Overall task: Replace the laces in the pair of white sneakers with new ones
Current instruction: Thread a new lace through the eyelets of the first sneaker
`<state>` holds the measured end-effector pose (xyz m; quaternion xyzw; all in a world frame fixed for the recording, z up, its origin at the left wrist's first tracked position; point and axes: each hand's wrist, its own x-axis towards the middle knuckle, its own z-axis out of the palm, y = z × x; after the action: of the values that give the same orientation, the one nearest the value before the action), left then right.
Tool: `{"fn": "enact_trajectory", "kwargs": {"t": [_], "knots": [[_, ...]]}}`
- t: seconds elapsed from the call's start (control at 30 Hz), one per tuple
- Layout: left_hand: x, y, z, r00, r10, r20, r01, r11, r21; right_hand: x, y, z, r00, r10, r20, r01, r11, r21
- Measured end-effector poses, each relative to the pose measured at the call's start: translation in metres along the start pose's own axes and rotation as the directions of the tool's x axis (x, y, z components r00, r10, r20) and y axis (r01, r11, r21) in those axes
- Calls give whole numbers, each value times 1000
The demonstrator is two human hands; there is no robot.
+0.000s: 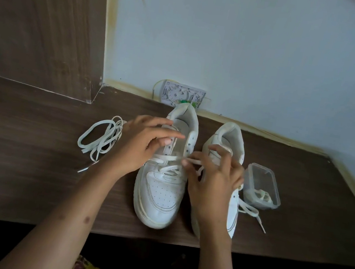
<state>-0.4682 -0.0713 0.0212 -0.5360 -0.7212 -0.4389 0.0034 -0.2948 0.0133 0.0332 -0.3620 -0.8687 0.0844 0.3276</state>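
Note:
Two white sneakers stand side by side on the brown wooden table, toes toward me. The left sneaker (160, 191) has a white lace (168, 158) threaded only through its lower eyelets. My left hand (145, 145) rests on its left side, fingers curled over the upper eyelets. My right hand (211, 181) pinches the lace end near the shoe's right eyelets. The right sneaker (228, 142) is partly hidden behind my right hand; a lace (250, 211) trails from it onto the table.
A loose bundle of white laces (102, 139) lies left of the shoes. A clear plastic box (263, 186) holding a coiled lace sits at the right. A grey wall fitting (182, 97) stands behind the shoes. The table edge (156, 240) runs close to me.

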Motion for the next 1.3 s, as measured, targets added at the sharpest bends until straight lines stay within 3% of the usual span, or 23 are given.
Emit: {"fn": "enact_trajectory", "kwargs": {"t": [0.07, 0.13, 0.17, 0.23, 0.3, 0.33, 0.4, 0.47, 0.53, 0.63, 0.77, 0.8, 0.87, 0.93, 0.97, 1.0, 1.07, 1.17, 1.23, 1.3], "knots": [[0, 2, 0, 1000, -14, 5, 14, 1000, 1, 1, -2, 4, 999, -13, -34, 13, 1000, -9], [0, 2, -2, 1000, -15, -10, 15, 1000, 12, 4, 4, -1, 984, 66, -167, -77, 995, -64], [0, 1, -2, 1000, -12, -16, 12, 1000, 17, 6, 10, -6, 949, 150, -278, -178, 981, -79], [0, -1, -3, 1000, -7, -18, 7, 1000, 18, 9, 29, -21, 802, 327, -501, -390, 921, -23], [-1, 0, -4, 1000, -13, -18, 13, 1000, 18, 8, 42, -32, 677, 442, -589, -510, 858, 59], [0, 1, -4, 1000, -15, -16, 15, 1000, 17, 7, 45, -35, 668, 468, -578, -526, 847, 78], [1, 2, -4, 1000, -12, -15, 12, 1000, 15, 6, 42, -34, 749, 452, -485, -471, 878, 91], [1, 1, -3, 1000, -13, -11, 13, 1000, 11, 5, 33, -27, 902, 278, -330, -285, 958, 28], [1, 0, -3, 1000, -15, -12, 16, 1000, 8, 5, 23, -16, 989, 86, -119, -88, 996, -14], [1, 1, -2, 999, -32, -13, 32, 999, -2, 3, 13, -1, 1000, -22, 18, 22, 1000, 15], [1, 1, -4, 999, -39, -6, 39, 999, -10, 5, 17, -6, 983, 109, -147, -98, 992, 75], [2, 1, -5, 999, -40, 0, 40, 999, -9, 7, 21, -11, 949, 206, -241, -182, 976, 119], [2, 0, -6, 999, -37, 13, 37, 999, -7, 9, 32, -21, 813, 417, -407, -357, 909, 216], [2, 1, -6, 999, -37, 17, 37, 999, -5, 9, 41, -27, 702, 538, -467, -480, 841, 248], [1, 1, -7, 999, -41, 17, 41, 999, -7, 9, 44, -28, 690, 555, -465, -510, 828, 231], [1, 1, -7, 999, -42, 17, 42, 999, -10, 8, 43, -29, 706, 547, -449, -515, 832, 205], [1, 1, -7, 999, -37, 20, 37, 999, -13, 7, 37, -27, 805, 459, -376, -439, 887, 145], [1, 0, -6, 999, -28, 25, 28, 999, -18, 5, 21, -19, 971, 207, -117, -200, 977, 73], [1, 0, -5, 999, -26, 27, 26, 999, -20, 3, 11, -10, 998, 66, 20, -67, 996, 58], [2, 0, -5, 999, -25, 31, 25, 1000, -19, 2, 6, -3, 1000, 1, -2, -1, 999, 32]]}}
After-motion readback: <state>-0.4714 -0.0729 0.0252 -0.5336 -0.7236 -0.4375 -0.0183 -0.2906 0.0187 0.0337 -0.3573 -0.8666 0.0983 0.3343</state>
